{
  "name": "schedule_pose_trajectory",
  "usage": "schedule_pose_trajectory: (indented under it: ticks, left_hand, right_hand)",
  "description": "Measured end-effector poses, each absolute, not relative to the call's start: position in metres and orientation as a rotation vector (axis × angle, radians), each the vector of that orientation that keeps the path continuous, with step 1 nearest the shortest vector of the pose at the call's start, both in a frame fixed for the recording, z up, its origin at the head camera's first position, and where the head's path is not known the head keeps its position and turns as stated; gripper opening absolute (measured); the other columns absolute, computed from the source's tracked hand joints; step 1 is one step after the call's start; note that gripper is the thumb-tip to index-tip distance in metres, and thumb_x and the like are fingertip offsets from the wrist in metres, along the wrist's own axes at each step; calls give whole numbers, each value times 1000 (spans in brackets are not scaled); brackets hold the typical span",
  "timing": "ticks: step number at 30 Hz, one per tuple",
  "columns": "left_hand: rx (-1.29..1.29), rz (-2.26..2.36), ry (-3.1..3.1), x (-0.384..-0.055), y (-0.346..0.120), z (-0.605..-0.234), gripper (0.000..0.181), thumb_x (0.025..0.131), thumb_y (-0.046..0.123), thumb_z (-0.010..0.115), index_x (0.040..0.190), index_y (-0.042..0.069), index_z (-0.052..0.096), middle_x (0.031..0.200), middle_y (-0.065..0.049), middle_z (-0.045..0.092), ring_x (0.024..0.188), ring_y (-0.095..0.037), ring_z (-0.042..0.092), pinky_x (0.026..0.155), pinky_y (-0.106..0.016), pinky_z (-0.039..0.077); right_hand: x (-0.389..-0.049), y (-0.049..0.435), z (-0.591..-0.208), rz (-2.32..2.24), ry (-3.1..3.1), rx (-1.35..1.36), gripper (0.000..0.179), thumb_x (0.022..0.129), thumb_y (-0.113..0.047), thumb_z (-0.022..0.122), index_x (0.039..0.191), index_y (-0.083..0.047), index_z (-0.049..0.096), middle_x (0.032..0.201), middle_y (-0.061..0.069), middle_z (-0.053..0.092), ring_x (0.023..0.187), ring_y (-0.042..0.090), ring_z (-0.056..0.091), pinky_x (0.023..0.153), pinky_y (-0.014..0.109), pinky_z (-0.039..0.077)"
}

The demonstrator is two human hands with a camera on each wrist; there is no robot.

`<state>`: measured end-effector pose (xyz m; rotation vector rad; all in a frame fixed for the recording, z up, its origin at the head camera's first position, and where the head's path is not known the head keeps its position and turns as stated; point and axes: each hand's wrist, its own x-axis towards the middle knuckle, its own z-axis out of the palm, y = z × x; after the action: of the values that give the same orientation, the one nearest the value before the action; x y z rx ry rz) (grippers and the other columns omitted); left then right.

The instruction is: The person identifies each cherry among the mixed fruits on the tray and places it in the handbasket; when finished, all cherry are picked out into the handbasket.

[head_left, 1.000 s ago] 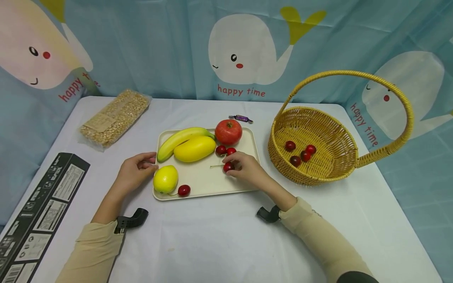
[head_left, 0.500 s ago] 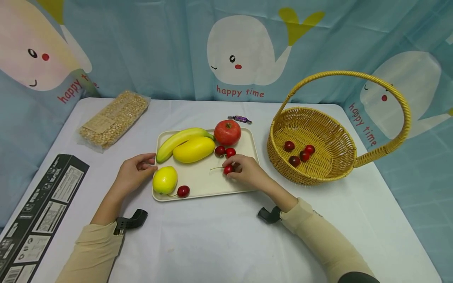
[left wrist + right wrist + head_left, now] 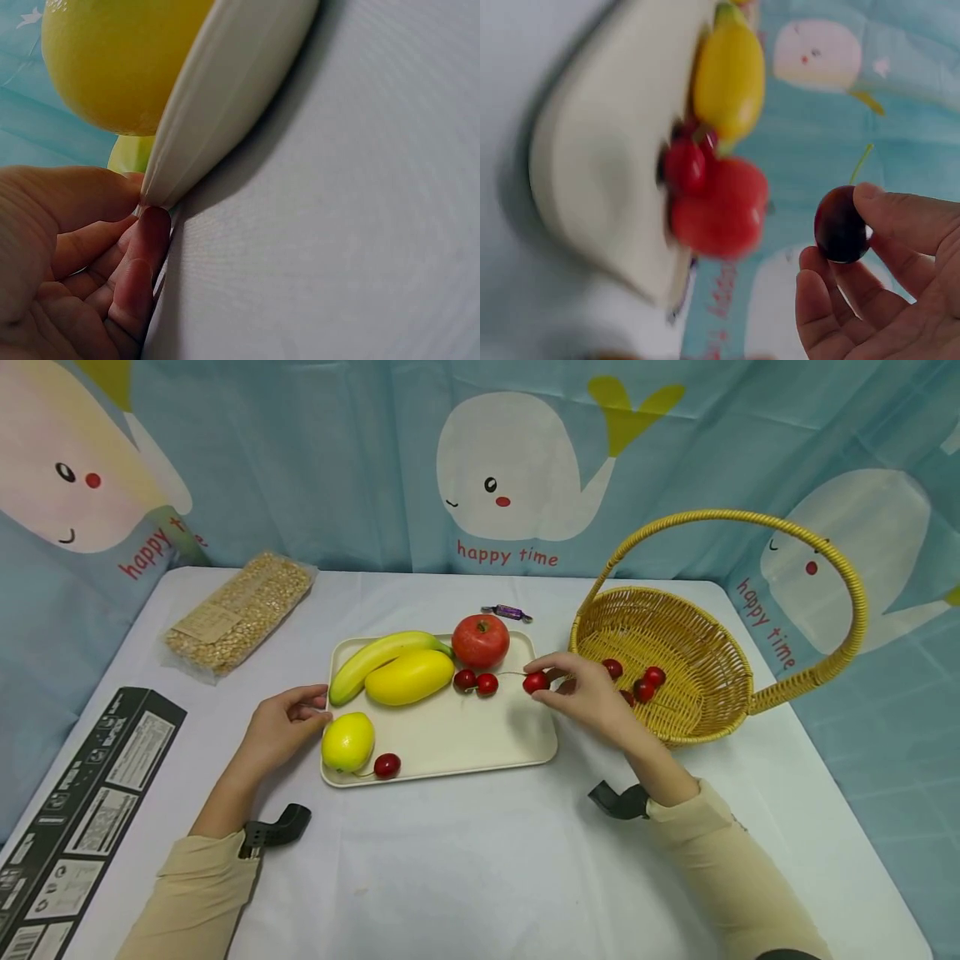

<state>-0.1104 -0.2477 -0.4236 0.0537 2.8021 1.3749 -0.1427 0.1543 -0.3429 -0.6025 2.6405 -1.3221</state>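
Note:
My right hand (image 3: 588, 693) pinches a dark red cherry (image 3: 536, 682) between thumb and fingers, above the right end of the cream tray (image 3: 450, 752). Its green stem (image 3: 861, 163) points away from the hand. My left hand (image 3: 281, 731) pinches the tray's left rim, thumb on top and fingers under it in the left wrist view. A yellow lemon (image 3: 348, 742) lies on the tray right by that hand, with a cherry (image 3: 387, 766) beside it. Farther back on the tray are a banana (image 3: 382, 662), a yellow mango-shaped fruit (image 3: 410, 677), a red apple-like fruit (image 3: 481, 642) and two cherries (image 3: 487, 684).
The yellow wicker basket (image 3: 727, 727) stands right of the tray, with several cherries (image 3: 654, 677) inside and a tall arched handle (image 3: 855, 610). A purple-wrapped candy (image 3: 507, 612) lies behind the tray. A bag of grain (image 3: 240, 614) and a long black box (image 3: 97, 802) are at left.
My right hand has lifted the cherry off the tray and carried it right and back, towards the basket. The left hand stays at the tray's rim.

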Motion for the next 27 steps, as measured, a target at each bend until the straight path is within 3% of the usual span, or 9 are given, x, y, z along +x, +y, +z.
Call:
schedule_pose_trajectory:
  ticks: [8, 15, 27]
  left_hand:
    - [56, 1383, 2797, -110, -247, -423, 45, 87, 14, 64, 125, -7, 51, 103, -20, 59, 74, -1, 52, 62, -9, 42]
    - [44, 1379, 2796, -110, -248, -425, 45, 87, 15, 64, 125, -6, 51, 103, -19, 59, 74, -1, 51, 62, -10, 42]
    - [53, 1382, 2799, -110, -248, -424, 45, 87, 14, 64, 125, -7, 52, 102, -19, 59, 73, -2, 51, 62, -10, 42]
  right_hand:
    - [-151, 206, -332, -1405, 2761, -350, 32, 84, -10, 67, 116, -6, 62, 109, 12, 60, 89, 23, 61, 70, 18, 50]
    - [-168, 245, -340, -1327, 2825, -49, 38, 87, -23, 64, 122, -8, 58, 115, 12, 57, 100, 24, 56, 69, 16, 46]
    - [-178, 267, -356, -1199, 2798, 107, 37, 90, -15, 61, 123, -1, 54, 119, 20, 54, 100, 28, 54, 65, 16, 46]
